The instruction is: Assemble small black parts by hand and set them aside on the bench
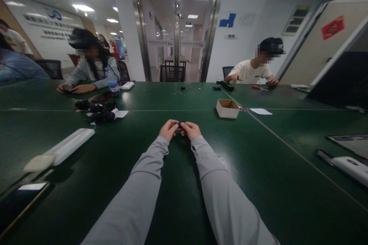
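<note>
Both arms, in light grey sleeves, reach forward over the green table (pixel 178 206). Between the fingertips of my left hand (pixel 169 129) and my right hand (pixel 190 129) is a small black object (pixel 181 125). Each hand pinches one side of it with thumb and fingers. Its kind cannot be made out, as the fingers cover most of it. The hands are close together, just above the tabletop.
An open cardboard box (pixel 227 108) stands right of my hands, near a white paper (pixel 261 111). At left lie black devices (pixel 103 111), a white power strip (pixel 71 145) and a phone (pixel 23 203). A bottle (pixel 112 81) stands farther back. Two co-workers sit opposite.
</note>
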A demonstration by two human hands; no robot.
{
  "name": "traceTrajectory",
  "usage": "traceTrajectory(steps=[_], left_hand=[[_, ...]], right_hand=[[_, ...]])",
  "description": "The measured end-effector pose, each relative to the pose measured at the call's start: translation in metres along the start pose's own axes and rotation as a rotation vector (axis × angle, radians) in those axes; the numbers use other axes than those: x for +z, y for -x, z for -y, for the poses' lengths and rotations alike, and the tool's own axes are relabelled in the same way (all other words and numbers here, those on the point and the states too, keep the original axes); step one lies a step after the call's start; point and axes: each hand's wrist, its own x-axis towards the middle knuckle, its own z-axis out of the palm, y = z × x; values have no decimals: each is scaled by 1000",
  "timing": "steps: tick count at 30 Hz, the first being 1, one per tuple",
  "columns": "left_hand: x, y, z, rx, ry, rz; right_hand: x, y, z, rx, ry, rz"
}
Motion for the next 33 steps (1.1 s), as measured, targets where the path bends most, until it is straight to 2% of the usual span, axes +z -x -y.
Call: traceTrajectory(steps=[10, 14, 17, 19, 21, 24, 29, 33], left_hand=[[-3, -2, 2, -9, -1, 69], [0, 1, -2, 83, -85, -59], [5, 5, -7, 213, -142, -150], [8, 7, -10, 237, -138, -190], [10, 10, -13, 244, -140, -242], [8, 17, -19, 282, -141, -275], [-8, 53, -38, 321, -178, -136], [-36, 95, -60, 244, -282, -56]], right_hand=[[1, -1, 0, 20, -22, -15], [-1, -2, 0, 39, -126, -55], [6, 3, 6, 139, -350, -125], [16, 10, 11, 235, -538, -140], [27, 19, 16, 317, -685, -101], [40, 33, 22, 387, -750, -7], [47, 71, 25, 495, -701, 64], [46, 125, 27, 591, -678, 180]])
